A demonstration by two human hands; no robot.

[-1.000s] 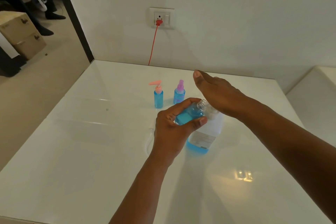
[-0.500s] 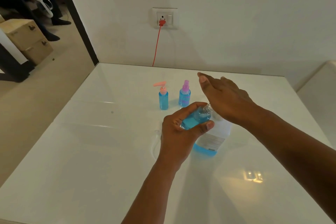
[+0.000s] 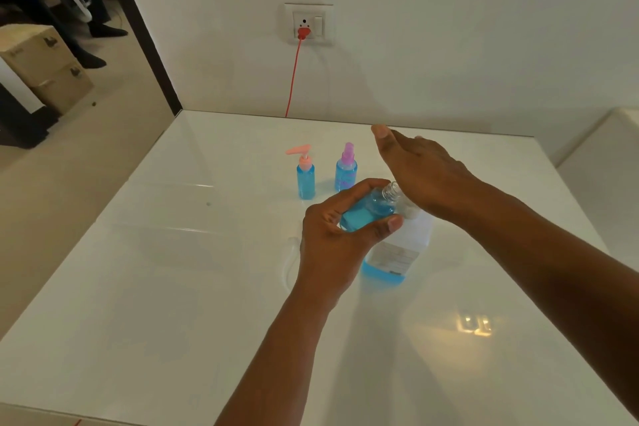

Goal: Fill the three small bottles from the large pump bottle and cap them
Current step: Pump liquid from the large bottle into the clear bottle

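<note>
Head cam, looking down at your hands over the white table (image 3: 173, 287): your left hand (image 3: 340, 245) grips the uncapped small bottle (image 3: 366, 214), fingers curled over the top of its body & thumb under it on the near side, so the bottle sits across the grip, tilted w/ its open clear neck pointing up-right toward your other hand. It's well filled w/ blue liquid. Your right hand (image 3: 425, 173) is flat, fingers straight & together, palm down on the top of the large pump bottle (image 3: 397, 252); the pump head is hidden under it, can't tell exactly where the nozzle is. The small bottle's mouth is just beside the heel of that palm, touching or nearly so. The large bottle stands upright at mid-table, w/ a thin band of blue at its base. Far left of your hands stand two capped small bottles, close together: pink-pump bottle (image 3: 305, 173) & purple-spray bottle (image 3: 345, 168), both blue-filled, apart from either hand.
</note>
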